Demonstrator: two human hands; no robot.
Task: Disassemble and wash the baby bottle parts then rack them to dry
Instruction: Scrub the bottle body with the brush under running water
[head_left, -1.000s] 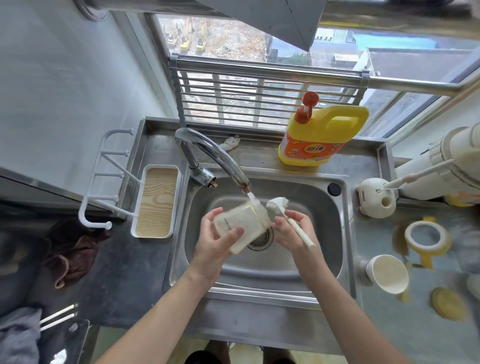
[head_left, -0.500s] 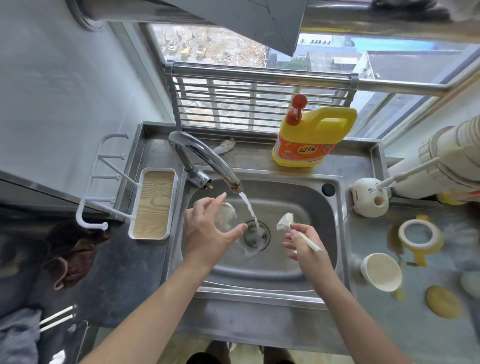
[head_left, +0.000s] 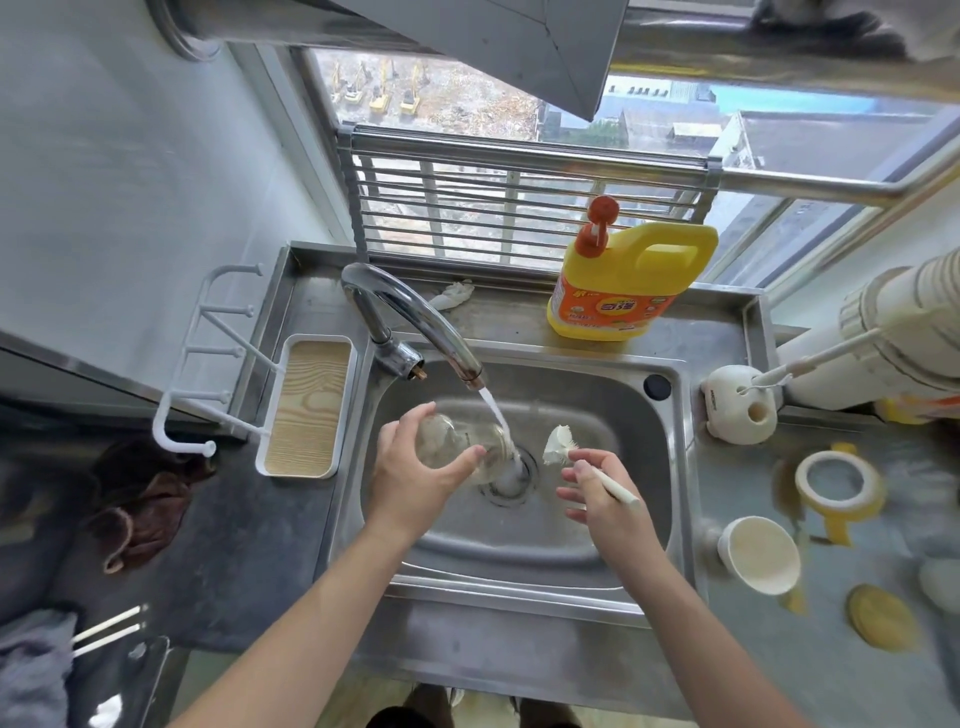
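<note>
The left hand (head_left: 415, 470) grips the clear bottle (head_left: 462, 441) around its body, thumb on the near side and fingers curled over the far side, holding it tilted on its side over the middle of the sink (head_left: 644, 467). The bottle's open mouth points right, into the stream of water (head_left: 496, 415) running from the tap (head_left: 415, 317); water spills from the mouth onto the drain (head_left: 511, 478) just below. How much water is inside the bottle cannot be told.

The right hand (head_left: 597, 486) pinches the white handle of a bottle brush (head_left: 558, 444), head up and to the left, just right of the bottle and apart from it. Its other fingers are spread loosely.

Both forearms reach in from the near edge. On the counter to the right stand a white cup (head_left: 761, 556) and a yellow-rimmed ring (head_left: 836, 483). A yellow soap jug (head_left: 628, 286) stands behind the sink, and a white drying rack (head_left: 304, 405) with an empty tray sits to its left.
</note>
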